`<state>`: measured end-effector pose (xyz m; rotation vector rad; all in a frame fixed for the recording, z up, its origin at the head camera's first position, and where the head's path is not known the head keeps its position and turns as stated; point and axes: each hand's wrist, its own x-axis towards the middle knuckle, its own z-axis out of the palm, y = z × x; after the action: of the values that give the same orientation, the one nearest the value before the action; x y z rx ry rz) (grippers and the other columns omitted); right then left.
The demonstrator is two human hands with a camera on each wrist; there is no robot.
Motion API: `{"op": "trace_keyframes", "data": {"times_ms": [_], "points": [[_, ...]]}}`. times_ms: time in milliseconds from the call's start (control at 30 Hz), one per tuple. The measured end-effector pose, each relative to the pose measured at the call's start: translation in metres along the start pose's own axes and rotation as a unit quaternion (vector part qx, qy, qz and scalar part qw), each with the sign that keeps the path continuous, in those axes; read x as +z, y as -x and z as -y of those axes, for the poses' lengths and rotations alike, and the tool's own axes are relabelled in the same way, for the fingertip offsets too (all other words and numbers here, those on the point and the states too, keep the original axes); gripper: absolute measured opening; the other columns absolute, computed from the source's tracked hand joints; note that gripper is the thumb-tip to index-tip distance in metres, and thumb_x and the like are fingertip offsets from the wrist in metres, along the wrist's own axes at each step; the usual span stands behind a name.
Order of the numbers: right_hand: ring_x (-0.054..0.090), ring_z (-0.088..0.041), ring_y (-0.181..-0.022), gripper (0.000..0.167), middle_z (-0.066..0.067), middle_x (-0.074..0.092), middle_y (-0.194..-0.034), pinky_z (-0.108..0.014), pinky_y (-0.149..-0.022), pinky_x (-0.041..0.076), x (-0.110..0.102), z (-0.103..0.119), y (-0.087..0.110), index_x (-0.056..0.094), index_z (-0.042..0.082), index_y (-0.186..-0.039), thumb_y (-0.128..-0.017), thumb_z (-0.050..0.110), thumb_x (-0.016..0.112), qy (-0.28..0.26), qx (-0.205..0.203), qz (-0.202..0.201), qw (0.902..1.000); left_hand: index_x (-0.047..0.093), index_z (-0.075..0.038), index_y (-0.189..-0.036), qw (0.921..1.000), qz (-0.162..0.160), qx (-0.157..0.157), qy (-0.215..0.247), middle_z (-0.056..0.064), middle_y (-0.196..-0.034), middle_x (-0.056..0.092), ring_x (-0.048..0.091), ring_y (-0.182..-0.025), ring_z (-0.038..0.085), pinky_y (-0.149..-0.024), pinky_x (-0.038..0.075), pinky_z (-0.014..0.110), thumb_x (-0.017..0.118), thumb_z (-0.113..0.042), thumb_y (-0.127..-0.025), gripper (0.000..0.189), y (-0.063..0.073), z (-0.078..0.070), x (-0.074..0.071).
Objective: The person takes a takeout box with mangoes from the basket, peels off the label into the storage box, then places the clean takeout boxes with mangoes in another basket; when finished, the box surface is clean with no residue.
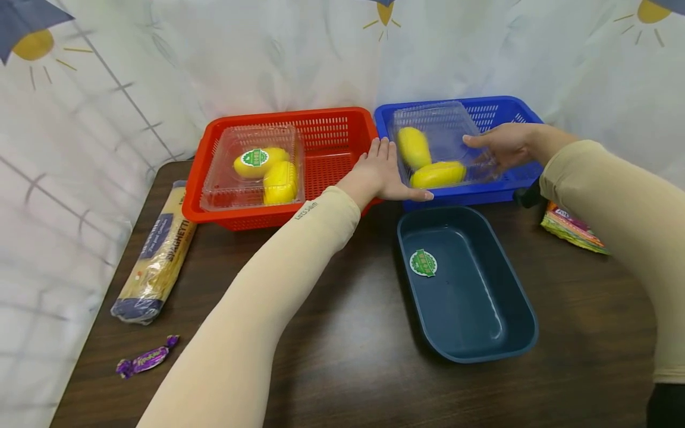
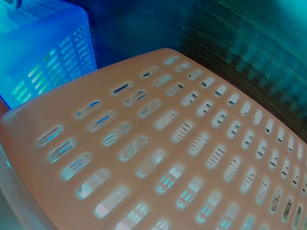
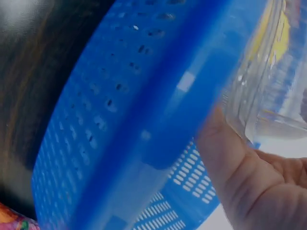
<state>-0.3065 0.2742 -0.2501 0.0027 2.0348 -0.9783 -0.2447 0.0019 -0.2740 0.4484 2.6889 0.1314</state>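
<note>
In the head view my right hand (image 1: 508, 145) grips the right side of a clear plastic box (image 1: 446, 128), its thumb uppermost. Two yellow fruits, probably mangoes (image 1: 439, 174), lie inside that box, which sits tilted in the blue basket (image 1: 505, 195). The right wrist view shows a finger (image 3: 230, 158) between the basket's wall and the box. My left hand (image 1: 381, 172), fingers straight and spread, lies where the red basket (image 1: 332, 119) meets the blue one; whether it presses on a rim is hard to tell. The left wrist view shows the red basket's slotted side, not the hand.
Another clear box (image 1: 225, 193) with yellow fruits lies in the red basket. A dark teal tub (image 1: 460, 297) with a green sticker stands in front. Spaghetti (image 1: 160, 255) and a purple-wrapped candy (image 1: 147, 359) lie left; a colourful packet (image 1: 572, 229) lies right, partly behind my sleeve.
</note>
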Motion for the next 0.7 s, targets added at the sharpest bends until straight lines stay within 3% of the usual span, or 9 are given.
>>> {"op": "trace_keyframes", "data": {"times_ms": [333, 500, 700], "points": [[0.021, -0.057, -0.15, 0.088, -0.036, 0.004, -0.166, -0.063, -0.119, 0.031, -0.004, -0.002, -0.005, -0.005, -0.002, -0.162, -0.106, 0.056, 0.031, 0.036, 0.028, 0.012, 0.9989, -0.011, -0.005, -0.163, 0.9997, -0.014, 0.015, 0.014, 0.013, -0.173, -0.013, -0.01, -0.161, 0.032, -0.131, 0.007, 0.046, 0.049, -0.086, -0.081, 0.13, 0.005, -0.002, 0.001], [0.016, -0.056, -0.152, 0.088, -0.035, 0.003, -0.167, -0.067, -0.117, 0.03, 0.003, 0.0, -0.01, -0.003, -0.004, -0.162, -0.107, 0.055, 0.032, 0.049, 0.039, -0.013, 0.9979, -0.014, -0.006, -0.163, 0.9999, -0.008, 0.007, -0.007, 0.012, -0.172, -0.015, -0.012, -0.161, 0.031, -0.131, 0.005, 0.045, 0.045, -0.088, -0.081, 0.13, 0.002, -0.002, 0.0], [0.008, -0.057, -0.152, 0.082, -0.034, -0.004, -0.167, -0.069, -0.117, 0.026, 0.005, -0.002, -0.014, -0.006, -0.004, -0.161, -0.109, 0.051, 0.025, 0.068, 0.023, -0.003, 0.9974, -0.013, -0.005, -0.162, 0.9999, -0.008, 0.009, -0.012, 0.013, -0.172, -0.014, -0.012, -0.161, 0.031, -0.131, 0.005, 0.045, 0.045, -0.088, -0.081, 0.13, 0.001, 0.002, 0.002]]}}
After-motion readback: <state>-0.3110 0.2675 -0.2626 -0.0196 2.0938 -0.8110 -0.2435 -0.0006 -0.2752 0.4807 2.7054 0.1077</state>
